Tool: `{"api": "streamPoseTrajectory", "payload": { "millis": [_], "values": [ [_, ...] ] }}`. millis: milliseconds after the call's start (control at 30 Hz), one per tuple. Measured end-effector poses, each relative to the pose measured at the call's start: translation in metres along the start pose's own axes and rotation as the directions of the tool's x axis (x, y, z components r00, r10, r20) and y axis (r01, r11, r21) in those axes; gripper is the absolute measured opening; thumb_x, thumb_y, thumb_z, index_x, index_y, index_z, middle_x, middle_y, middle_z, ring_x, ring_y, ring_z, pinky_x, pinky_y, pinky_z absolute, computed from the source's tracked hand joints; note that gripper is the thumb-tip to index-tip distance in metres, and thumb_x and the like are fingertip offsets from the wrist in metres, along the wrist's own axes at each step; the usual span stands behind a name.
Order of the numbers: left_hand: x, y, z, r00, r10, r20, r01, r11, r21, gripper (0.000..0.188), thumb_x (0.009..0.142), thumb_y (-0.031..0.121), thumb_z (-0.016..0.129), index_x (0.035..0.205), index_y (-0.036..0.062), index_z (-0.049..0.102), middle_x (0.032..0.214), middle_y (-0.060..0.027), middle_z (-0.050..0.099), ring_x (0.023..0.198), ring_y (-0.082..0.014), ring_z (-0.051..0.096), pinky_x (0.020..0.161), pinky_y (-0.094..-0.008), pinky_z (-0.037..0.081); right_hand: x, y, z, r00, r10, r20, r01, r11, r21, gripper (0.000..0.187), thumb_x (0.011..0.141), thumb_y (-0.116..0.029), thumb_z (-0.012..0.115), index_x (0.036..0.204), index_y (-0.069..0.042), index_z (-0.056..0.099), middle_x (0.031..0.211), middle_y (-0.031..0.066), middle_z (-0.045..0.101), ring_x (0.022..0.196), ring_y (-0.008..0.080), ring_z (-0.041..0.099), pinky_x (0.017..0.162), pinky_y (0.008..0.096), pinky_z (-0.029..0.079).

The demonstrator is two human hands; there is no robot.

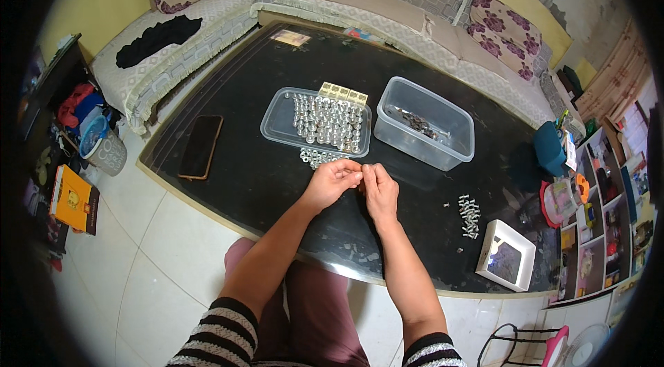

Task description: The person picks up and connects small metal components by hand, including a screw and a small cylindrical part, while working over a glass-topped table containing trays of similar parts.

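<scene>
My left hand (330,183) and my right hand (381,193) meet above the near middle of the black table (263,194). The fingertips of both are pinched together, and whatever sits between them is too small or hidden to name. Just beyond my left hand lies a small pile of silvery ring-like pieces (315,157). Behind that pile, a see-through plastic lid (278,118) carries many short shiny metal parts (325,122) standing in rows. A cream-coloured block with square cells (343,92) lies at the lid's far edge.
Right of the lid stands a see-through plastic box (449,158) with small dark metal pieces (418,124) inside. Small silvery screw-like parts (469,216) are heaped near a white open box (489,265) at the right. A phone (200,147) lies at the left. A sofa (429,25) borders the table's far side.
</scene>
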State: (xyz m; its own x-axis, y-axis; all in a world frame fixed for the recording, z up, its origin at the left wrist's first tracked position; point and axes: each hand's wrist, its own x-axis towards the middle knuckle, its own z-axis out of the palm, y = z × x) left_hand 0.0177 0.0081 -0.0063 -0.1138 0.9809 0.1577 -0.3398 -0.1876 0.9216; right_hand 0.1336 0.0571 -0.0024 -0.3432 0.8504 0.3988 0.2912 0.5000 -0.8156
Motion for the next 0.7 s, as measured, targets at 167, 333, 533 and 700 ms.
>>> {"api": "streamPoseTrajectory", "payload": {
  "millis": [167, 333, 533, 700],
  "values": [
    [0.001, -0.004, -0.003, 0.999, 0.001, 0.046, -0.004, 0.997, 0.082, 0.012, 0.079, 0.006, 0.052, 0.089, -0.0006, 0.054, 0.078, -0.0015, 0.055, 0.070, -0.0055, 0.050, 0.064, -0.0192, 0.041, -0.001, -0.009, -0.002, 0.979, 0.171, 0.108, -0.187, 0.969, 0.159, 0.042, 0.085, -0.030, 0.041, 0.056, -0.001, 0.048, 0.046, 0.0018, 0.043, 0.039, 0.0073, 0.042, 0.037, 0.0225, 0.032],
    [0.001, -0.006, 0.000, 0.999, 0.007, 0.035, -0.009, 0.997, 0.072, 0.012, 0.079, 0.006, 0.052, 0.089, -0.0018, 0.053, 0.077, -0.0022, 0.055, 0.069, -0.0056, 0.050, 0.063, -0.0189, 0.042, -0.001, -0.004, -0.003, 0.968, 0.219, 0.121, -0.241, 0.947, 0.211, 0.045, 0.084, -0.033, 0.043, 0.052, -0.002, 0.047, 0.043, 0.0022, 0.042, 0.036, 0.0086, 0.040, 0.036, 0.0233, 0.032],
    [0.001, -0.004, 0.002, 1.000, 0.027, 0.002, -0.027, 1.000, 0.011, 0.012, 0.079, 0.005, 0.051, 0.088, -0.0023, 0.053, 0.076, -0.0018, 0.055, 0.067, -0.0049, 0.049, 0.061, -0.0183, 0.041, 0.000, -0.002, -0.001, 0.998, 0.066, 0.000, -0.066, 0.995, 0.076, 0.044, 0.083, -0.034, 0.044, 0.055, -0.001, 0.048, 0.042, 0.0032, 0.044, 0.038, 0.0095, 0.043, 0.039, 0.0244, 0.034],
    [0.000, -0.004, -0.001, 0.999, 0.002, 0.041, -0.005, 0.998, 0.064, 0.013, 0.079, 0.006, 0.052, 0.090, -0.0017, 0.053, 0.078, -0.0015, 0.055, 0.068, -0.0055, 0.050, 0.063, -0.0188, 0.041, 0.000, -0.009, -0.005, 0.980, 0.181, 0.080, -0.192, 0.969, 0.153, 0.041, 0.083, -0.032, 0.045, 0.056, -0.001, 0.048, 0.044, 0.0027, 0.045, 0.042, 0.0088, 0.044, 0.042, 0.0242, 0.035]
  ]
}}
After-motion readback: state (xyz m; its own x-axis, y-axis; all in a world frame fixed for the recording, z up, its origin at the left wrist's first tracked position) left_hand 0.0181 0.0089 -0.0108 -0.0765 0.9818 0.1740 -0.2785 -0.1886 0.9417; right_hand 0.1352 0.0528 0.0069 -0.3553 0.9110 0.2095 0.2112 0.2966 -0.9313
